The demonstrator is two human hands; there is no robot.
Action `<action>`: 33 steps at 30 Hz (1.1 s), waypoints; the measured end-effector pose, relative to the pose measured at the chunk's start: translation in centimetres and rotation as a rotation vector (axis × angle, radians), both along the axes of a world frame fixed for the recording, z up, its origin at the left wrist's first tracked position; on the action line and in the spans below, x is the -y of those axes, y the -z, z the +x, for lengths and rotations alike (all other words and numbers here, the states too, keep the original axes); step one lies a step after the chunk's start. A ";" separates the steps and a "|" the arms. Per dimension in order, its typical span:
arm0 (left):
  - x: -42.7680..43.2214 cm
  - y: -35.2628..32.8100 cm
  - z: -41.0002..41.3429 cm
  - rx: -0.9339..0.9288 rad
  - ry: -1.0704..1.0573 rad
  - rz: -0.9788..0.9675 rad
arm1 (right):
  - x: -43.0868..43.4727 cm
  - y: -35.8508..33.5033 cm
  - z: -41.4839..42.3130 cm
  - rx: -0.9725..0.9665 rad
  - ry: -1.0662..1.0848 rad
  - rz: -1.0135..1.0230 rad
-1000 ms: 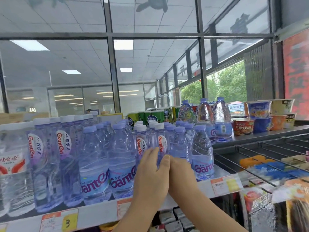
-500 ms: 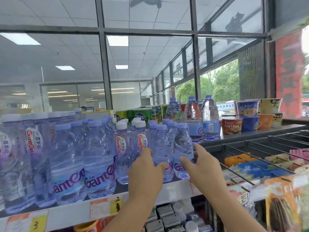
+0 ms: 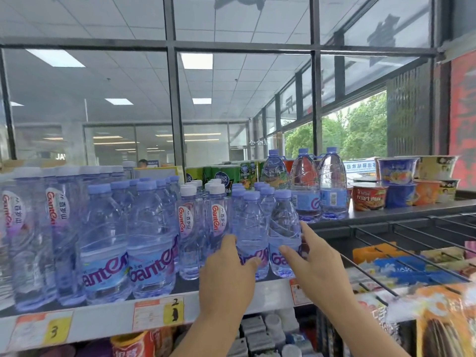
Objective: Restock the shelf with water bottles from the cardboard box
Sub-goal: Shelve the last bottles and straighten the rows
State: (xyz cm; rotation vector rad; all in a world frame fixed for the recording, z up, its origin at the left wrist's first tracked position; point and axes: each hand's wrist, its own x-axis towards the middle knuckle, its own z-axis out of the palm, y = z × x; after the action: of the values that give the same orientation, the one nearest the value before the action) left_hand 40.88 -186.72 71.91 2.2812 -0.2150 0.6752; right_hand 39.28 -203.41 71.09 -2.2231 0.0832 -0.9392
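Observation:
Small water bottles with lilac caps stand in rows on the white shelf (image 3: pixel 108 320). The two front right ones are a bottle (image 3: pixel 251 228) and the rightmost bottle (image 3: pixel 283 225). My left hand (image 3: pixel 226 274) rests its fingertips low on the left side of the first. My right hand (image 3: pixel 315 266) has its thumb on the front label of the rightmost bottle and its index finger up along that bottle's right side. Both bottles stand on the shelf between my hands. Fingers of both hands are spread. No cardboard box is in view.
Larger Ganten bottles (image 3: pixel 152 243) fill the shelf's left part. Big jugs (image 3: pixel 332 184) and instant noodle cups (image 3: pixel 368 197) stand on a dark ledge at the back right. A wire rack (image 3: pixel 401 238) with snack packets lies to the right. Glass panes rise behind.
My hands were pressed together in front of the small bottles. They have spread apart, one to each side of the front right pair. The view has shifted slightly right.

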 end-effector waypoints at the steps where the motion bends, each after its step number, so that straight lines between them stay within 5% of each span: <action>1: 0.0 0.0 0.0 -0.005 0.003 0.009 | 0.0 0.1 0.0 0.005 -0.005 -0.009; 19: -1.4 5.8 -4.9 0.215 0.357 -0.212 | -3.6 4.2 -6.9 0.096 0.033 -0.078; 25: -2.3 15.0 -7.9 0.000 0.537 -0.285 | -5.6 13.3 -12.7 -0.063 0.095 -0.039; 33: -3.9 35.5 -13.0 -0.490 0.559 -0.186 | -6.4 32.6 -20.2 -0.466 0.145 0.043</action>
State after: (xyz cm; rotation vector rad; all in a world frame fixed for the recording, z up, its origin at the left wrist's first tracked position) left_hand 27.84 -182.81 36.36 1.9965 -0.4998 -0.1469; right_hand 19.04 -196.98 38.45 -2.3771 0.4784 -0.4676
